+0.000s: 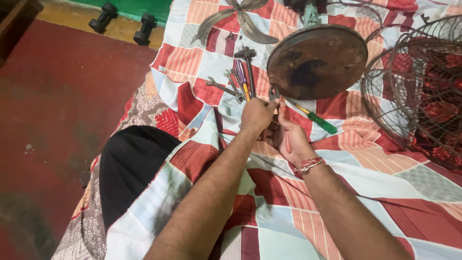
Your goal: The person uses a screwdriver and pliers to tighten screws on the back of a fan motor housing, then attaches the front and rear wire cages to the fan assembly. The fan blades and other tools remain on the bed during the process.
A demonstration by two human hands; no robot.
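Head view: left hand [257, 115] closed around pliers [274, 93], metal jaws pointing up-away at rusty round fan base [317, 61], long axis near vertical. Right hand [291, 139] half-curled just beside the handles; grip unclear. Patchwork cloth [365, 159] underneath.

No packages, labels, signs or screens anywhere in view.

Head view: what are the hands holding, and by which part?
Left hand grips what looks like pliers by the handles, jaws up at the rusty round fan base. Right hand sits close under it; whether it holds anything cannot be told.
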